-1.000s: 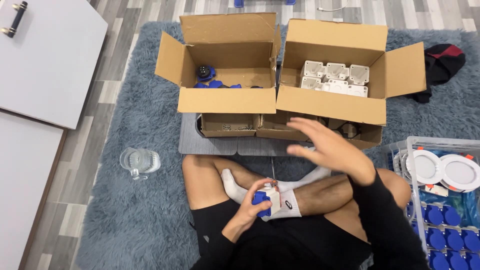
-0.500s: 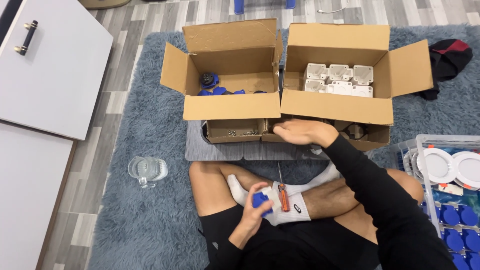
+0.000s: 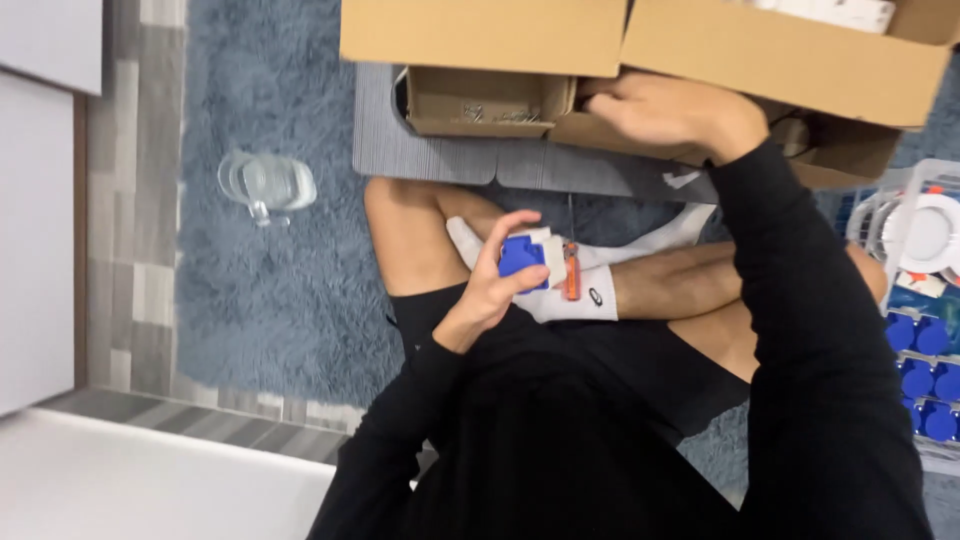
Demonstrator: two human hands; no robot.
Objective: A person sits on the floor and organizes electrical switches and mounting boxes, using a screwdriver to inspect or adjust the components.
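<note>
Floor: grey plank floor (image 3: 130, 200) along the left edge of the rug, with white panels at the far left.
Rug: shaggy blue-grey rug (image 3: 270, 300) carrying everything else.
Jug: clear glass jug (image 3: 265, 185) on its side near the rug's left edge, well apart from both hands.
Mat: grey ribbed mat (image 3: 450, 160) at the rug's top middle, under the boxes.
Small box: open low cardboard box (image 3: 485, 100) on the mat, small metal bits inside, too small to tell apart.
Left hand: left hand (image 3: 495, 285) over the lap, near the rug's middle; thumb and fingers pinch the blue part, thumb on its upper edge, fingers curled under it.
Blue part: small blue-and-white part (image 3: 522, 255) in the left hand, just above the white sock (image 3: 570, 295) of the crossed legs.
Orange tool: slim orange tool (image 3: 571, 270) lying on the sock, just beside the blue part on its right.
Big boxes: two large cardboard boxes (image 3: 780, 55) side by side along the top edge, flaps hanging toward the person.
Right hand: right hand (image 3: 675, 115) at the front of the right big box, under its flap; fingers curled together toward the gap between the boxes, and whether they grip anything I cannot tell.
Crate: white crate (image 3: 915, 300) at the rug's right edge, holding white round discs above and blue caps below.
</note>
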